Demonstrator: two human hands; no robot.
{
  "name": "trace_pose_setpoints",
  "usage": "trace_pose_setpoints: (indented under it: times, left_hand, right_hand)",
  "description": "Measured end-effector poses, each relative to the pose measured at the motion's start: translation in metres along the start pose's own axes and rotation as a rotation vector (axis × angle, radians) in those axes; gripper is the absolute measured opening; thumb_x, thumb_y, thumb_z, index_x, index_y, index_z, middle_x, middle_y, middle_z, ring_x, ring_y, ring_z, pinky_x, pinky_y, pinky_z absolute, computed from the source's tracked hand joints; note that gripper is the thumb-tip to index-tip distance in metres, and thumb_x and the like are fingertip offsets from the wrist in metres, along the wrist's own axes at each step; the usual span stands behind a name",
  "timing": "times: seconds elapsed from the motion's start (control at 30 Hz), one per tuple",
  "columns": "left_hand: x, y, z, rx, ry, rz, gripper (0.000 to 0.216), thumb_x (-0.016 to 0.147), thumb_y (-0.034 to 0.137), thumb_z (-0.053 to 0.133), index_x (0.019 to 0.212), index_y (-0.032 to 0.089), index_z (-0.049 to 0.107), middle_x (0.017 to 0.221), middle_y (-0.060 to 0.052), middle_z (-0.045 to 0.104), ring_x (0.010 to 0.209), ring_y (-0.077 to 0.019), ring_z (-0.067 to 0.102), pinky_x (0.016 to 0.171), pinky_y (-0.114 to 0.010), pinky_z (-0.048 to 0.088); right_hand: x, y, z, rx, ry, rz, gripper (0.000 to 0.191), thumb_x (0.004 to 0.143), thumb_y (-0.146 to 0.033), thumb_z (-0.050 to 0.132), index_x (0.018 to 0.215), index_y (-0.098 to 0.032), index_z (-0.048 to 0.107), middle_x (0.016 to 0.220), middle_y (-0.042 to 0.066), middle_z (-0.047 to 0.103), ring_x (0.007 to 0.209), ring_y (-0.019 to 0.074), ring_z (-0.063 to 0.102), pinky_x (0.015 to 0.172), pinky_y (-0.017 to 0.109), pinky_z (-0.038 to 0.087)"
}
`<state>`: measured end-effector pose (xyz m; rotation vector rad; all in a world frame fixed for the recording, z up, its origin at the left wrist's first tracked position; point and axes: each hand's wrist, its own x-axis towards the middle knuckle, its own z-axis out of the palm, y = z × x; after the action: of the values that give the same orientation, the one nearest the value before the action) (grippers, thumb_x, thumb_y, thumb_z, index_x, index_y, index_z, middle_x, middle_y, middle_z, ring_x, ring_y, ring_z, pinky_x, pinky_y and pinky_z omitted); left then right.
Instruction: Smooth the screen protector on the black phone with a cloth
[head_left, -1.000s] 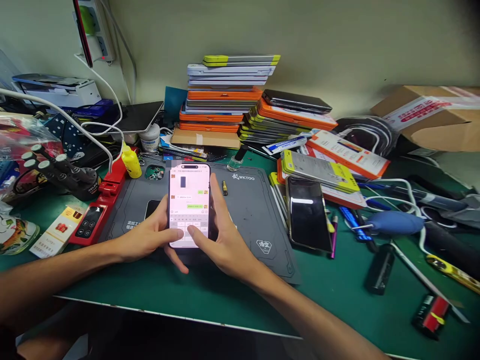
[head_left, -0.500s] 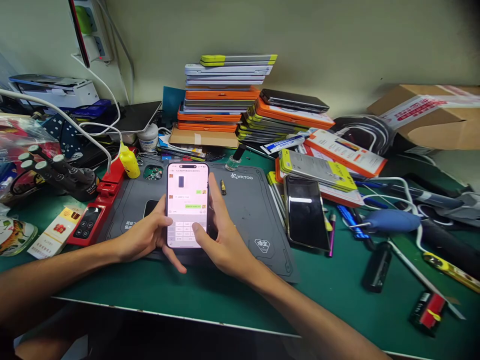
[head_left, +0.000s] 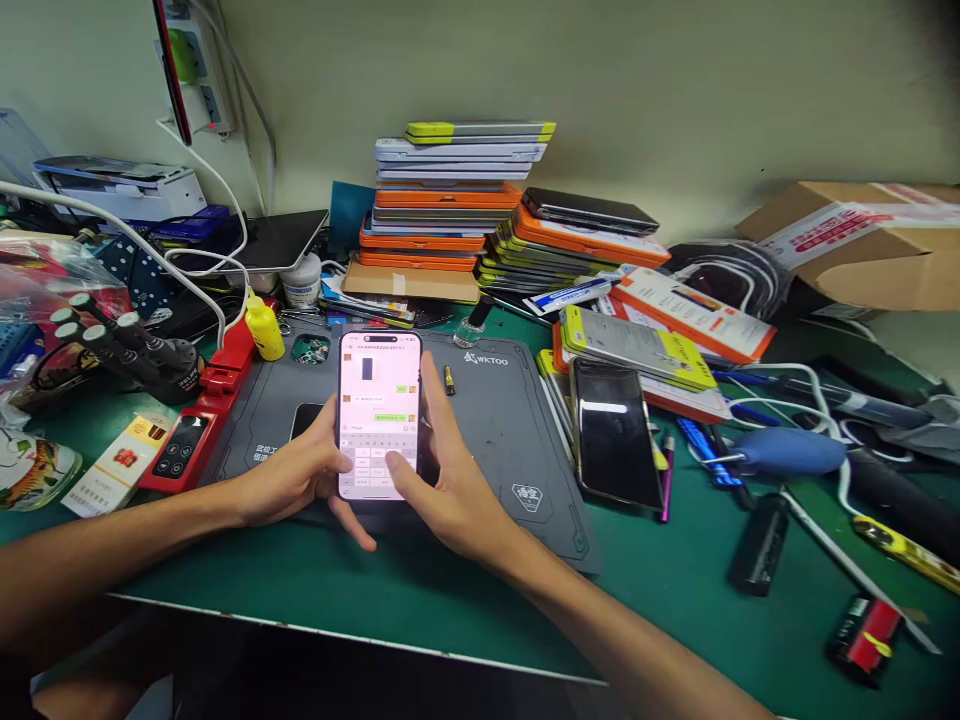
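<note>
A lit smartphone [head_left: 380,400] stands tilted up between my two hands, showing a chat with a keypad below. My left hand [head_left: 304,470] grips its left edge, thumb at the keypad's left side and one finger stretched out beneath. Along the right edge my right hand [head_left: 450,480] is closed round it, its thumb over the keypad. Behind the left hand another dark phone [head_left: 306,415] lies partly hidden on the grey work mat [head_left: 495,440].
Right of the mat a black-screened phone [head_left: 615,430] leans on boxes. Stacked flat boxes [head_left: 442,215] stand at the back. On the left are a red device [head_left: 184,450], a cigarette pack [head_left: 120,465], a yellow bottle [head_left: 264,328] and a screwdriver stand [head_left: 142,350]. A blue air blower [head_left: 787,450] lies right.
The view has shifted slightly, so everything sits a little lower and to the right. Typed text in the phone's input line has grown, and a row of suggestions shows above the keypad.
</note>
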<state>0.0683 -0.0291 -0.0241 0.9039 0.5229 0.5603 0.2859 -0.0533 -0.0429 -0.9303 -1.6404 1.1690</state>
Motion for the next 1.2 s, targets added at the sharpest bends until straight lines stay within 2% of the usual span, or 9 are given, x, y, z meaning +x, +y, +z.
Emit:
trace_pose_setpoints:
  times: [0.1,0.23,0.37,0.53,0.77,0.97,1.1,1.2]
  left_hand:
    - [0.0002,-0.0005,-0.001,-0.016,-0.012,0.018,0.104,0.094,0.017,0.054,0.169,0.057,-0.005,0.18,-0.008,0.032,0.141,-0.0434,0.062,0.068,-0.046,0.075]
    - [0.0008,-0.0022,-0.0019,-0.019,-0.022,0.023,0.1,0.099,0.019,0.051,0.169,0.056,-0.01,0.179,-0.009,0.034,0.139,-0.0426,0.064,0.069,-0.045,0.075]
    - [0.0013,-0.0033,-0.0027,-0.021,-0.011,0.014,0.094,0.104,0.024,0.05,0.169,0.055,-0.01,0.178,-0.012,0.036,0.139,-0.0435,0.064,0.067,-0.044,0.075]
    - [0.0018,-0.0027,-0.0023,-0.008,0.014,0.005,0.096,0.1,0.027,0.056,0.171,0.051,-0.004,0.178,-0.013,0.034,0.14,-0.0456,0.062,0.066,-0.048,0.074]
    - [0.0019,-0.0026,-0.0015,-0.012,0.0,0.018,0.096,0.103,0.026,0.054,0.169,0.057,-0.008,0.18,-0.011,0.032,0.139,-0.0445,0.064,0.066,-0.047,0.075]
    - [0.0027,-0.0023,0.0009,0.138,0.033,0.013,0.107,0.1,0.027,0.071,0.171,0.054,-0.005,0.18,-0.015,0.029,0.139,-0.0453,0.064,0.065,-0.04,0.075]
    - [0.0019,-0.001,0.0013,0.13,0.037,0.004,0.106,0.099,0.026,0.072,0.171,0.052,-0.002,0.18,-0.017,0.029,0.137,-0.0448,0.065,0.065,-0.039,0.075]
    - [0.0009,0.0007,0.001,0.051,0.02,-0.014,0.108,0.095,0.019,0.068,0.171,0.053,-0.001,0.179,-0.014,0.032,0.14,-0.0449,0.062,0.067,-0.041,0.075]
  right_hand:
    - [-0.0003,-0.0004,-0.0003,0.004,-0.001,-0.009,0.09,0.11,-0.043,0.051,0.176,-0.038,-0.01,0.186,0.003,0.014,0.169,0.0291,0.024,0.136,0.062,0.029]
    - [-0.0015,0.0007,-0.0022,0.005,-0.022,-0.019,0.093,0.109,-0.047,0.053,0.175,-0.039,-0.012,0.185,0.003,0.016,0.171,0.0305,0.014,0.135,0.063,0.029]
    - [-0.002,0.0014,-0.0037,0.02,-0.039,-0.027,0.094,0.109,-0.049,0.054,0.175,-0.039,-0.012,0.185,0.003,0.015,0.171,0.0311,0.017,0.134,0.063,0.032]
    - [-0.002,0.0006,-0.004,0.047,-0.047,-0.031,0.094,0.109,-0.048,0.055,0.175,-0.039,-0.01,0.186,0.003,0.015,0.17,0.0306,0.02,0.134,0.061,0.033]
    - [-0.0018,0.0,-0.0039,0.03,-0.045,-0.02,0.096,0.108,-0.046,0.055,0.175,-0.039,-0.014,0.186,0.002,0.014,0.171,0.0303,0.018,0.134,0.061,0.033]
    - [-0.0009,-0.0016,-0.0027,0.02,-0.019,-0.009,0.093,0.109,-0.041,0.053,0.175,-0.038,-0.013,0.185,0.001,0.015,0.171,0.0288,0.017,0.136,0.06,0.029]
    - [-0.0005,-0.0026,-0.0062,0.059,-0.092,0.006,0.102,0.106,-0.041,0.059,0.174,-0.039,-0.017,0.186,0.0,0.012,0.169,0.0298,0.026,0.135,0.059,0.032]
    - [-0.0013,-0.0023,-0.0095,0.033,-0.125,0.016,0.108,0.104,-0.041,0.063,0.173,-0.037,-0.021,0.186,0.002,0.009,0.169,0.031,0.026,0.135,0.06,0.031]
